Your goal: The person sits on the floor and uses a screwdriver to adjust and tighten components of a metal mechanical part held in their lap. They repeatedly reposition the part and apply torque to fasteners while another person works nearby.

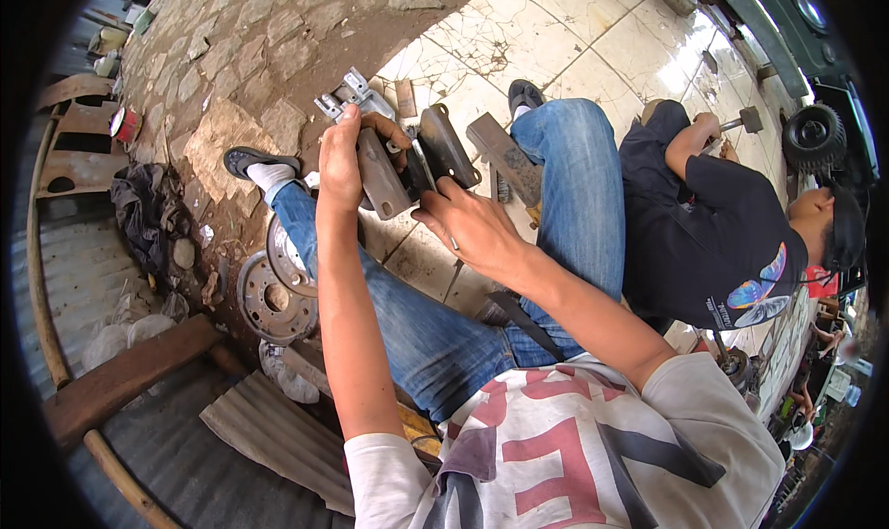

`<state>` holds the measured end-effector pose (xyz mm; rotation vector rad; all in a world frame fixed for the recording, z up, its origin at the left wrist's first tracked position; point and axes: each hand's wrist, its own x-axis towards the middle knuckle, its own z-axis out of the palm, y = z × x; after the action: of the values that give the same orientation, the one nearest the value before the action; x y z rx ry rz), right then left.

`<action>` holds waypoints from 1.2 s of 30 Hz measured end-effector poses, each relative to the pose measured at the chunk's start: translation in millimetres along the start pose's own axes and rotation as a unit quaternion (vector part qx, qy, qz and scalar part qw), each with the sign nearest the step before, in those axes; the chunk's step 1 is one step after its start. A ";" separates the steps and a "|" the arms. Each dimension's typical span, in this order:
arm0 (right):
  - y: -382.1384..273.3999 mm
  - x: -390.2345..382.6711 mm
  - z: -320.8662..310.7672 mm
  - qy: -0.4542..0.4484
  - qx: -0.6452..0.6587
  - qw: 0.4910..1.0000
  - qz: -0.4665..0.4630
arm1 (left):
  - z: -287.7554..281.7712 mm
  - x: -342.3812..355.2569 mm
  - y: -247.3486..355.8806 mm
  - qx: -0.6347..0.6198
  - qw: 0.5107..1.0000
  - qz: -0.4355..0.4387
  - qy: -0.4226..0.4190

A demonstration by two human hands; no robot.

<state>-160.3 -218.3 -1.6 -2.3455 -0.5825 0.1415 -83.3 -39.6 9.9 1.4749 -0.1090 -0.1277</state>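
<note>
My left hand (344, 158) is wrapped round a grey-brown metal bracket (385, 179), raised above the tiles between my knees. The bracket has a broad flat side and a second upright plate (448, 145) with slotted holes at its ends; whether these are one piece I cannot tell. My right hand (472, 225) is closed against the bracket's near side, pinching a thin metal rod (454, 243) whose end shows below the fingers. Its far end runs in between the plates, where the dark parts are hard to make out. A silvery cast metal part (350, 94) lies just beyond my left hand.
By my right knee stands a rusty rectangular metal block (505, 154). Round rusty metal discs (275, 297) lie beside my left leg. At the right a co-worker in a black shirt (713, 233) bends over, one hand on a hammer (743, 121). A red can (124, 124) stands far left.
</note>
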 end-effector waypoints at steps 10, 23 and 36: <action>3.0 -43.1 12.4 -0.016 0.033 0.999 -0.018 | -24.8 17.1 3.1 -0.028 1.000 -0.014 -0.002; 4.5 -55.6 -9.6 -0.058 0.191 0.977 0.076 | -26.5 24.8 -1.6 -0.040 0.997 -0.021 0.057; 7.9 7.0 1.4 0.063 0.133 0.989 -0.030 | -26.8 17.3 -7.4 -0.059 0.996 -0.014 0.065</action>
<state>-151.5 -219.4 -7.5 -2.0599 -0.5365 0.0406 -62.3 -16.5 -0.1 1.3626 0.0243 -0.0591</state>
